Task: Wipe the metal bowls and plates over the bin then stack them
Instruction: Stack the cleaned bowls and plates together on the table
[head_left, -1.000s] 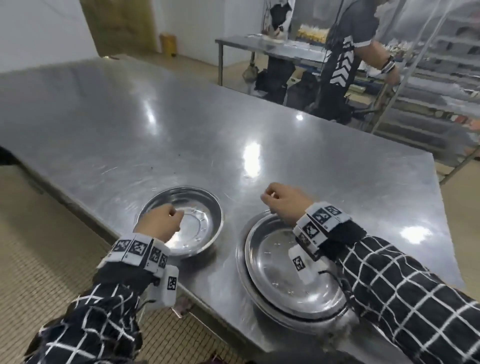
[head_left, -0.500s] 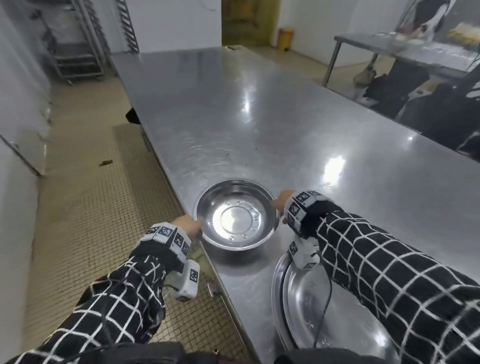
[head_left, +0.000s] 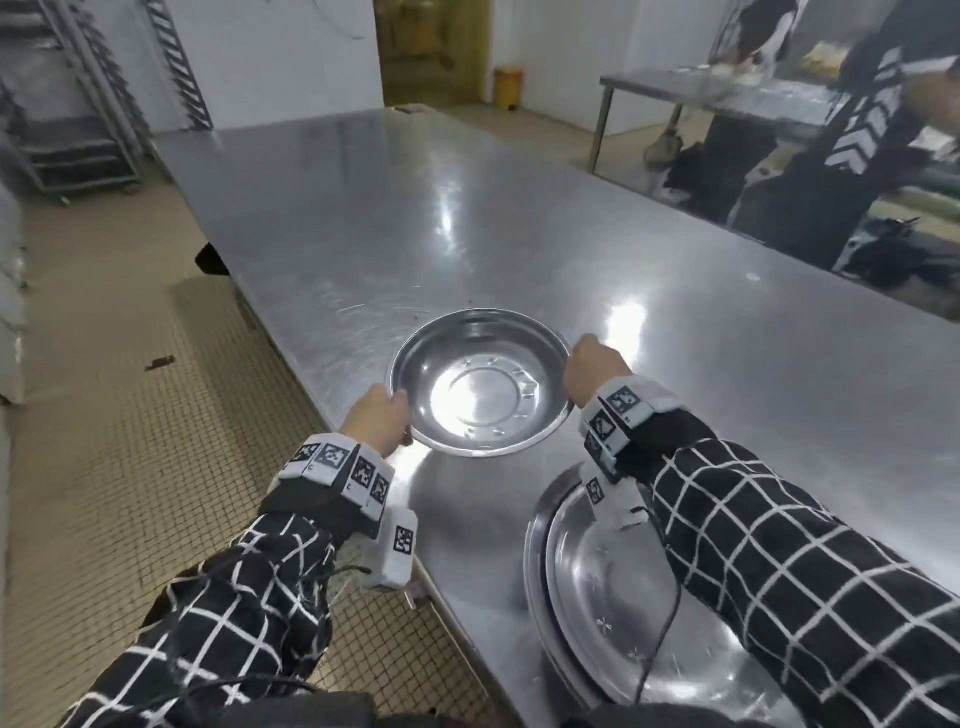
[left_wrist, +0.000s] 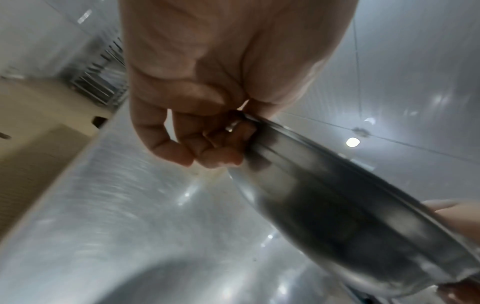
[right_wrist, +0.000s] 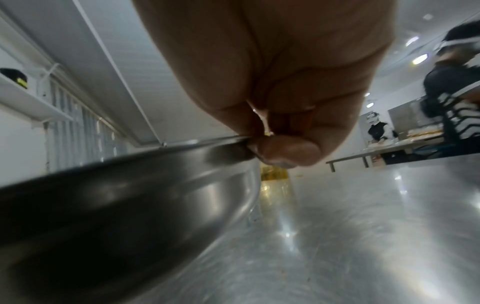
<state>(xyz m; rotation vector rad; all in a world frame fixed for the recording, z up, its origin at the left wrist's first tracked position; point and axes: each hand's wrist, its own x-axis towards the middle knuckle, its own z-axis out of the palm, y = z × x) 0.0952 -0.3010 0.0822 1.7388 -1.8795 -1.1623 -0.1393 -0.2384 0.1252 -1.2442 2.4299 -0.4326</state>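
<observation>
over steel table (head_left: 363, 218), left hand (head_left: 375, 422) and right hand (head_left: 592, 370) pinching bowl (head_left: 483, 384) rim

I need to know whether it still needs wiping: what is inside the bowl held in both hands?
The bowl looks empty: only bare shiny metal and glare. Small residue cannot be ruled out under the glare.

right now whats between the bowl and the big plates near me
Only bare table shows between the bowl and the stacked plates in the head view. The right sleeve hides that gap's right end.
</observation>
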